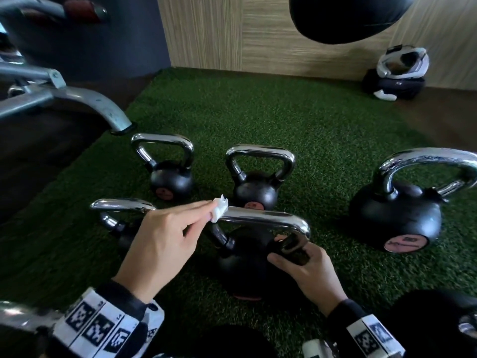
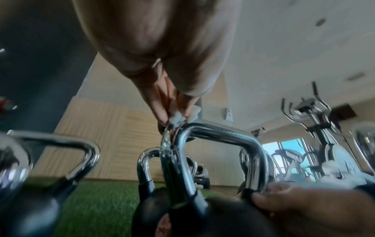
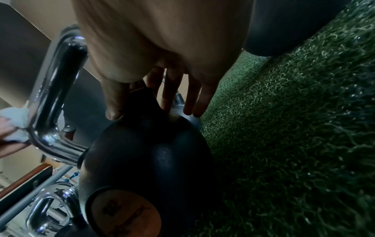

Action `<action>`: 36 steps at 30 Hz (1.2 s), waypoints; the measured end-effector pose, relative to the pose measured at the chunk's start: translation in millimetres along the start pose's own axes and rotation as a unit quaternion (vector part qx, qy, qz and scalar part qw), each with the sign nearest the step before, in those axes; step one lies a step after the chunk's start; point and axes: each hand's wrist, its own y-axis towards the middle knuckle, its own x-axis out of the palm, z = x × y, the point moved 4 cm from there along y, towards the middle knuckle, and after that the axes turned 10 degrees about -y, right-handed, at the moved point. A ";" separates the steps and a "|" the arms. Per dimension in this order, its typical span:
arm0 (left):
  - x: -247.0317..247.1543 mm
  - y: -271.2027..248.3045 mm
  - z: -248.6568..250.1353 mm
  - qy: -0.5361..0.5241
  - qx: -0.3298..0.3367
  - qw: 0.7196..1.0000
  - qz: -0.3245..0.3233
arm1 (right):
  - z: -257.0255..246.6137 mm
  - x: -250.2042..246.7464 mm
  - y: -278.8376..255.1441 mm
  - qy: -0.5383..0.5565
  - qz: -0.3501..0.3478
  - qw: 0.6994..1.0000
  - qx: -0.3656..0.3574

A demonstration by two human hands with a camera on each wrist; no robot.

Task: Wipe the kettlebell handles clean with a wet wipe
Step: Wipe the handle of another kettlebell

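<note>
Head view: left hand pinches wet wipe on kettlebell handle; right hand grips kettlebell's base.

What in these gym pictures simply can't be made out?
- Nearest kettlebell: head view, label hidden below; right wrist view, print too dark.
- Left kettlebell: head view, body behind left hand.
- Wet wipe: mostly hidden by fingers.
- Right hand: fingertips hidden behind the handle post.

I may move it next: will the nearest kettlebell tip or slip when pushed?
The black kettlebell with chrome handle looks heavy and squat, so probably hard to tip; the right hand braces it. Its polished handle, wiped by the white wet wipe, is likely slippery.
</note>
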 end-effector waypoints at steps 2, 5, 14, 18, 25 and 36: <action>-0.1 -6.3 -16.1 -0.057 -0.064 0.996 0.031 | -1.7 0.9 -1.0 -0.002 0.007 1.000 -0.010; 7.1 -19.5 -49.6 -0.182 -0.215 0.959 0.015 | -1.4 2.4 -3.1 0.009 0.015 1.000 -0.011; 30.1 -42.1 -70.7 -0.268 -0.293 0.917 0.014 | 6.1 5.7 1.0 0.014 0.011 1.000 -0.015; 52.5 -48.7 -78.1 -0.303 -0.350 0.886 -0.031 | 7.4 7.6 0.8 0.029 -0.006 0.999 -0.014; 41.0 -37.1 -76.0 -0.187 -0.271 0.940 -0.089 | -3.0 2.5 0.7 0.007 -0.018 1.000 -0.014; 74.8 28.2 -81.5 -0.094 -0.216 0.971 -0.039 | -18.4 1.7 -31.4 -0.147 0.005 0.977 -0.152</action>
